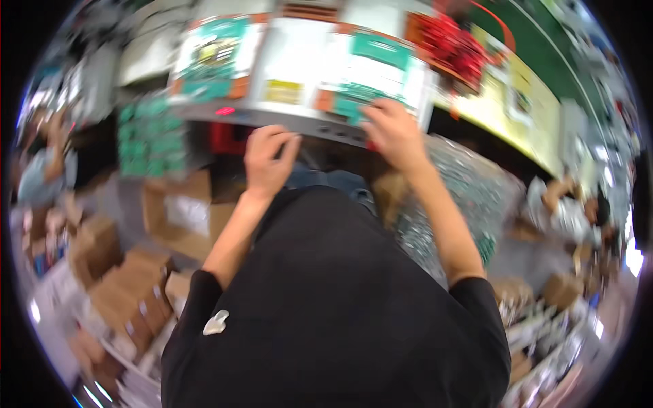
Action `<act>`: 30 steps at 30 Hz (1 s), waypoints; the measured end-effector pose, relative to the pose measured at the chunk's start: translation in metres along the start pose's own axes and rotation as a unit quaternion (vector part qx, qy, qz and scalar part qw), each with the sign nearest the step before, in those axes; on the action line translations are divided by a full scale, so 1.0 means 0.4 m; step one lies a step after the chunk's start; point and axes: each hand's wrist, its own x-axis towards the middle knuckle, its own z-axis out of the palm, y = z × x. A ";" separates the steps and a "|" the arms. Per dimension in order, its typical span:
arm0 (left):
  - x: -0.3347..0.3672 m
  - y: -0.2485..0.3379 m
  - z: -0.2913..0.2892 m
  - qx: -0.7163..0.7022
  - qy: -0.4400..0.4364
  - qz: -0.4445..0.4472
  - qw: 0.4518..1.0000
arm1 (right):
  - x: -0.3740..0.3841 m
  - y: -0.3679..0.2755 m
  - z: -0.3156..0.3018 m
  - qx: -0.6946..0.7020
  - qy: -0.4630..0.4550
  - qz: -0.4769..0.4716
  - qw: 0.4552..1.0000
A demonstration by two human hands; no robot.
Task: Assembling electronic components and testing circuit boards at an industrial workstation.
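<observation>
My left hand [267, 158] hangs just in front of the bench edge, its fingers curved and a gap between thumb and fingertips, with nothing seen in it. Over the lower right corner of a green and white flat packet [377, 68] is my right hand [394, 132]. Its fingers look bent and apart; blur hides whether they touch the packet. Left of that packet lies a white sheet or tray with a yellow label [283, 91]. Farther left is another green and white packet [216, 54] with small dark and yellowish pieces on it.
Red bundled pieces [454, 51] fill an orange-brown bin at the back right. A large clear bag of green items [456, 197] stands by my right arm. Stacked green packs [151, 136] and an open cardboard box [178, 204] are at left. Other people sit at both sides.
</observation>
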 end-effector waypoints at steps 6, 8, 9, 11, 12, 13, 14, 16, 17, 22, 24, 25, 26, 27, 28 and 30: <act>-0.077 -0.226 -0.082 0.012 0.104 -0.179 0.978 | 0.018 0.046 0.005 -0.047 -0.003 0.046 0.998; -0.109 -0.340 -0.158 0.050 0.148 -0.238 0.959 | 0.030 0.054 0.015 -0.049 -0.004 0.054 0.997; -0.150 -0.334 -0.180 0.055 0.169 -0.296 0.939 | -0.010 0.064 -0.030 -0.056 -0.010 0.056 0.997; -0.186 -0.446 -0.265 0.161 0.198 -0.271 0.928 | -0.037 0.091 -0.045 -0.058 -0.005 0.053 0.997; -0.229 -0.501 -0.284 0.239 0.182 -0.275 0.913 | -0.060 0.118 -0.075 -0.092 -0.006 0.085 0.992; -0.252 -0.548 -0.331 0.292 0.132 -0.305 0.897 | -0.076 0.134 -0.098 -0.124 -0.003 0.119 0.985; -0.295 -0.614 -0.380 0.362 0.121 -0.319 0.867 | -0.085 0.145 -0.119 -0.120 -0.007 0.115 0.986; -0.340 -0.650 -0.381 0.496 0.091 -0.326 0.800 | -0.133 0.184 -0.208 -0.086 -0.013 0.174 0.981; -0.370 -0.640 -0.346 0.486 0.087 -0.335 0.803 | -0.152 0.198 -0.274 -0.085 -0.007 0.184 0.979; -0.299 -0.602 -0.384 0.401 -0.082 -0.417 0.811 | -0.122 0.086 -0.392 -0.128 0.065 0.190 0.971; -0.263 -0.612 -0.439 0.348 -0.008 -0.412 0.842 | -0.052 -0.014 -0.334 -0.108 0.077 0.165 0.977; -0.252 -0.600 -0.460 0.290 0.041 -0.426 0.856 | -0.009 -0.072 -0.297 -0.079 0.073 0.120 0.987; -0.234 -0.569 -0.488 0.252 0.062 -0.399 0.879 | 0.033 -0.129 -0.258 -0.056 0.072 0.077 0.993; -0.202 -0.519 -0.497 0.208 0.080 -0.364 0.904 | 0.062 -0.185 -0.216 -0.036 0.043 0.055 0.997; -0.163 -0.480 -0.502 0.131 0.058 -0.401 0.905 | 0.076 -0.235 -0.171 0.018 0.014 0.056 0.998; -0.031 -0.338 -0.500 0.002 -0.067 -0.314 0.947 | 0.141 -0.327 -0.111 0.092 -0.047 -0.078 0.992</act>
